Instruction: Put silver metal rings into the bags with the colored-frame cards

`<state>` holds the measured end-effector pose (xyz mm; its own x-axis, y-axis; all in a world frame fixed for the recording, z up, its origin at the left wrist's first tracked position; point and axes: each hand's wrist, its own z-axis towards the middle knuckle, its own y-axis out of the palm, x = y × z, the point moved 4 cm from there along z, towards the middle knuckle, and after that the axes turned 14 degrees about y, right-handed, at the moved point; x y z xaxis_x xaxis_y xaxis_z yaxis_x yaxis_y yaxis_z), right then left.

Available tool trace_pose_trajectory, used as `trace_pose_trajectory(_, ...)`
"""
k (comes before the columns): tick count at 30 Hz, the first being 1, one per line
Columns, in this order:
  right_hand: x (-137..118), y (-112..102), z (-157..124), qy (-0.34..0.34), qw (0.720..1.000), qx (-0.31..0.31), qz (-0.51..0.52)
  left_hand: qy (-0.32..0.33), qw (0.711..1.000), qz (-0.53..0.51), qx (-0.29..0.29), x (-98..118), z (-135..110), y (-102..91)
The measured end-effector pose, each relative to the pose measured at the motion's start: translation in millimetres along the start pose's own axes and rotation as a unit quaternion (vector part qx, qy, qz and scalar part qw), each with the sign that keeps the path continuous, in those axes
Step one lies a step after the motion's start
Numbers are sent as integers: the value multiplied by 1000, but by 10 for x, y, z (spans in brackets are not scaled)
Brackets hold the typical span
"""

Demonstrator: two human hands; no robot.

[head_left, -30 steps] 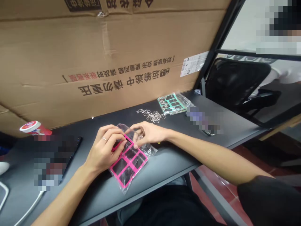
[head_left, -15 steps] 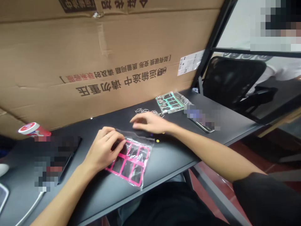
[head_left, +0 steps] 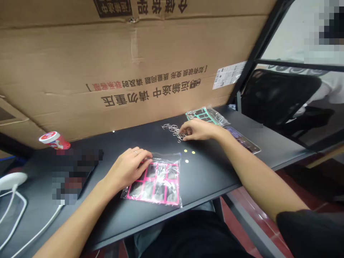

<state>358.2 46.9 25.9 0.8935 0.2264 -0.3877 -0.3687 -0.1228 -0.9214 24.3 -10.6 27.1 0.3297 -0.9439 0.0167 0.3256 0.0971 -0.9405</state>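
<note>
My left hand point(head_left: 127, 167) lies with its fingers on the upper edge of a clear plastic bag point(head_left: 153, 182), which holds a flat pink grid frame point(head_left: 150, 182) with several dark panes. My right hand point(head_left: 197, 129) is farther up the black desk. Its fingertips are at a small tangled pile of metal rings point(head_left: 174, 130). A teal grid frame in a clear bag point(head_left: 204, 115) lies just beyond that hand. The fingertips of my right hand are partly hidden.
Several small yellow dots point(head_left: 189, 156) lie on the desk near the front edge. A phone point(head_left: 243, 139) lies at the right, and a blurred object point(head_left: 75, 175) at the left. A red-and-white can point(head_left: 55, 140) stands by the cardboard box wall point(head_left: 134, 61). White cables point(head_left: 16, 211) run at far left.
My right hand has moved from near the pink frame's bag up to the metal rings. The bag now lies flat and squarer under my left hand. The view has shifted slightly.
</note>
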Motion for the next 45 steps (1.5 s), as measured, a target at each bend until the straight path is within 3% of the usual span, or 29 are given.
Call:
trace_pose_trajectory(7,-115,64,10,-15,996,-15,86,24,1000,5,-10,37,27,-8)
trace_pose_trajectory(15,-76,-76,2,37,944,121,305,4,1000,3,-28,36,17,-3)
trace_pose_trajectory(18,-29,-90,24,56,945,177,271,-9,999,-10,-50,51,28,-14)
trace_pose_trajectory(21,-23,-95,37,50,961,227,147,-8,998,-20,-60,72,45,-31)
trace_pose_trajectory(24,-40,-31,61,34,981,185,41,-9,998,-18,-63,79,54,-39)
trace_pose_trajectory(27,-54,58,75,15,994,111,6,-8,998,-15,-60,83,56,-40)
trace_pose_trajectory(31,-47,135,94,15,997,73,16,-2,999,-14,-52,94,60,-40)
trace_pose_trajectory(35,-38,151,118,21,997,75,7,-5,998,-13,-53,95,58,-42)
trace_pose_trajectory(40,-45,16,79,24,982,179,52,8,999,-6,-48,105,60,-57)
trace_pose_trajectory(45,-55,-101,3,47,940,261,215,28,999,-13,-19,140,68,-80)
